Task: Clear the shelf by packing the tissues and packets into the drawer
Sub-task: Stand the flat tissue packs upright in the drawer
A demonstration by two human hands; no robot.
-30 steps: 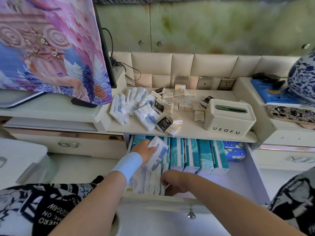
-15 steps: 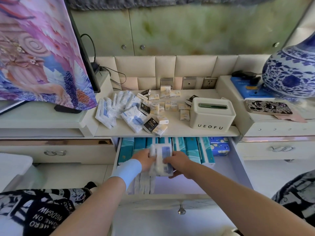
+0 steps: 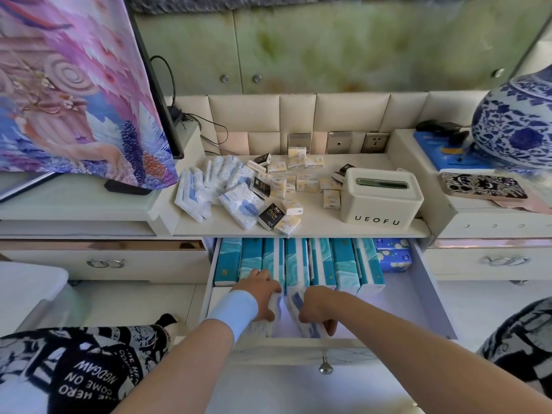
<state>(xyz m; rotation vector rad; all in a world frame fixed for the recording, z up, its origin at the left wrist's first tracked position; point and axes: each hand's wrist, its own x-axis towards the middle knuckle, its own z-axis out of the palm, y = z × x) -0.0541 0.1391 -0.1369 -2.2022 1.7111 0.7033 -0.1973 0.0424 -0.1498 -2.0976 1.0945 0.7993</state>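
The open drawer (image 3: 430, 297) below the shelf (image 3: 316, 225) holds a row of teal tissue packs (image 3: 322, 261) standing on edge, with white-and-blue tissue packets at its front left. My left hand (image 3: 263, 294), with a light-blue wristband, presses on those standing white packets (image 3: 276, 306). My right hand (image 3: 316, 309) grips a white-and-blue tissue packet (image 3: 295, 309) and sets it down beside them. On the shelf lie several white-and-blue packets (image 3: 242, 204), small cream packets (image 3: 306, 182) and black packets (image 3: 271, 216).
A white UEOFU tissue box (image 3: 380, 198) stands on the shelf's right side. A blue floral pack (image 3: 392, 253) lies at the drawer's back right. A TV under patterned cloth (image 3: 74, 85) is left, a blue-white vase (image 3: 519, 127) right. Wall sockets (image 3: 375, 142) sit behind the shelf.
Both hands have dropped from mid-drawer toward the drawer's front. The packet held up between them now goes down next to the standing white packets.
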